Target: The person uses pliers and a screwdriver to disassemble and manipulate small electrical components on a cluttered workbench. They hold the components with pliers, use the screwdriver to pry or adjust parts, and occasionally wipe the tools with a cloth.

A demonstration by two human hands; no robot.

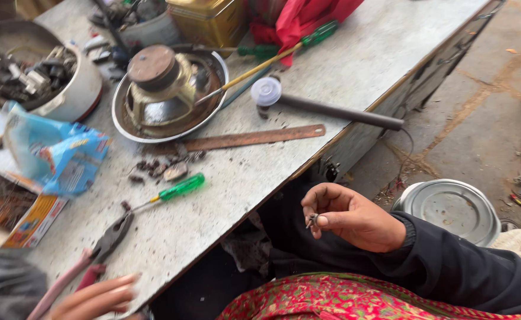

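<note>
My right hand hovers off the table's front edge, in a dark sleeve, thumb and fingers pinched on a small dark screw. At the bottom left, my left hand lies on the grey tabletop, blurred, fingers stretched out beside the pink handles of a pair of pliers. A small green-handled screwdriver rests just beyond the pliers. Further back, a rusty speaker sits in a metal bowl.
A white-headed hammer and a rusty ruler lie mid-table beside a long screwdriver. Blue packet, open box of small parts and a pot of scrap stand left. A round metal lid lies on the floor.
</note>
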